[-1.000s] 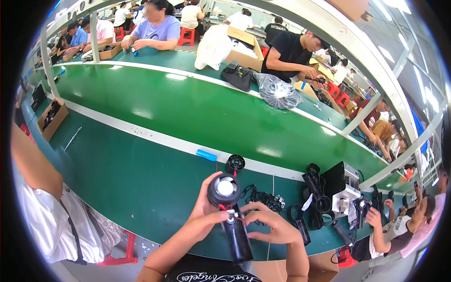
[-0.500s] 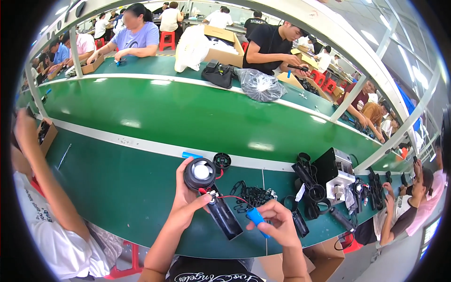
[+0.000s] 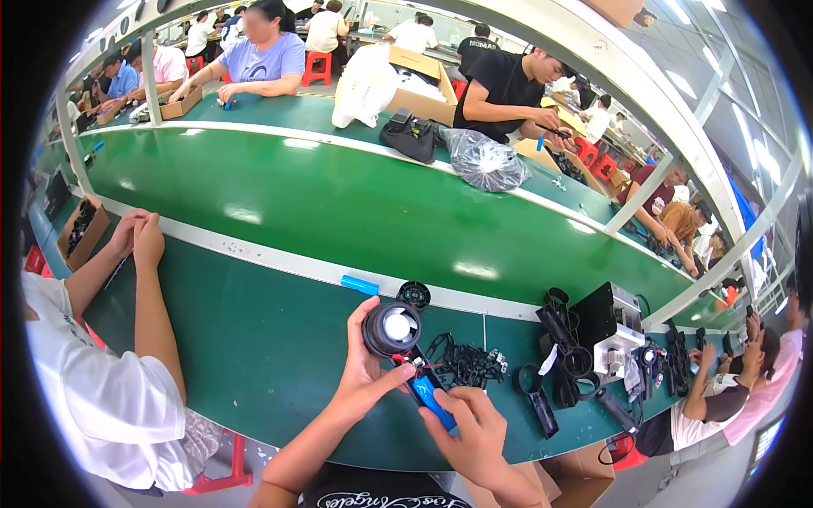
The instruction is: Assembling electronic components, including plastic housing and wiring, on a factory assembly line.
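My left hand (image 3: 360,385) is closed round a black handheld device (image 3: 385,341) with a round head, a white dome in its middle and an open handle. Its thumb presses at the neck, beside short red wires. With thumb and fingers my right hand (image 3: 476,430) grips a blue cylindrical battery (image 3: 433,401), which lies along the hollow of the handle. A round black cap with a circuit board (image 3: 413,295) is just beyond the head. Another blue battery (image 3: 360,284) rests by the bench's far edge.
Black plastic links (image 3: 466,362) lie heaped right of the device. Farther right are black housings (image 3: 561,339) and a black-and-silver machine (image 3: 611,326). A green conveyor belt (image 3: 339,203) runs beyond the bench. At left, a co-worker's arms (image 3: 151,279) reach over the bench.
My right hand has brought the blue battery leftward, from beside the handle into its hollow. The view has shifted slightly. The co-worker at left has lowered a raised arm, and both hands are together.
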